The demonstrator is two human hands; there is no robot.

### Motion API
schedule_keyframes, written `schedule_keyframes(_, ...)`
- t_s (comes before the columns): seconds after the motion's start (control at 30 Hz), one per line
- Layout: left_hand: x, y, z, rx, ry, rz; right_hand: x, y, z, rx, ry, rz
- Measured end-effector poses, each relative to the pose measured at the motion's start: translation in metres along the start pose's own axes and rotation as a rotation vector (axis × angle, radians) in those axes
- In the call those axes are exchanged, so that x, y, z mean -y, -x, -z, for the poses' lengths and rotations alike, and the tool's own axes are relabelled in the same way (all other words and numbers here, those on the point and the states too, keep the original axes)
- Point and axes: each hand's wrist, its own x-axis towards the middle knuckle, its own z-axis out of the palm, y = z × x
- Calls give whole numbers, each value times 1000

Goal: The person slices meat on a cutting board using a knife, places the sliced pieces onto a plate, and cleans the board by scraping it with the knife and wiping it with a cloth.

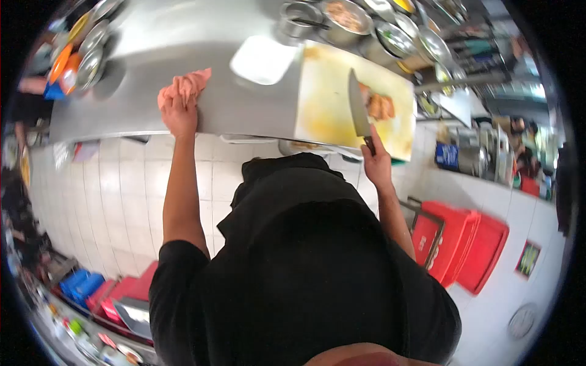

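Note:
My left hand [179, 114] is closed on a pink cloth [188, 85], which it presses on the steel counter [152, 55]. My right hand [377, 160] grips the dark handle of a large kitchen knife [358, 104]. The blade points away from me over a yellow-stained white cutting board [326, 97]. Just right of the blade, several browned pieces of cooked meat [381, 107] lie on the board. A white square plate [262, 60] rests on the counter left of the board, between my two hands.
Behind the board stand a metal pot [300, 19], a container of shredded food [345, 17] and several steel bowls [395, 40]. More bowls [91, 67] sit at the far left. Red bins [448, 241] stand on the floor at my right.

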Motion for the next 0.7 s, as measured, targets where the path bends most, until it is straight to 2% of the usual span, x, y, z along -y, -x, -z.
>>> schedule_keyframes(0.03, -15, 4, -9, 60, -28, 9, -6, 3, 2, -17, -84, -15)
schedule_keyframes(0.07, -29, 8, -17, 77, -1, -20, -15, 6, 4, -85, -13, 97)
schedule_keyframes(0.13, -55, 16, -22, 108, 34, -72, -18, 21, 18, -116, 85, 37)
schedule_keyframes(0.23, -87, 22, -24, 40, 82, -106, -16, 44, 36, -169, 117, -101)
schedule_keyframes(0.3, -89, 25, -29, 117, 130, -102, -27, 54, 51, -211, 109, -185)
schedule_keyframes(0.33, -91, 27, -34, 155, 147, -96, -41, 57, 55, -282, 118, -121)
schedule_keyframes(0.4, -101, 27, -42, 155, 156, -117, -59, 58, 68, -301, 114, -136)
schedule_keyframes(0.47, -112, 28, -40, 140, 141, -130, -78, 58, 77, -308, 109, -145)
schedule_keyframes(0.53, -122, 26, -44, 106, 113, -145, -75, 53, 86, -223, 189, -185)
schedule_keyframes(0.63, -147, 32, -37, 236, 214, 70, -85, 51, 95, -97, 251, -156)
schedule_keyframes(0.7, -167, 41, -36, 73, 363, 27, -96, 53, 102, -81, 153, -80)
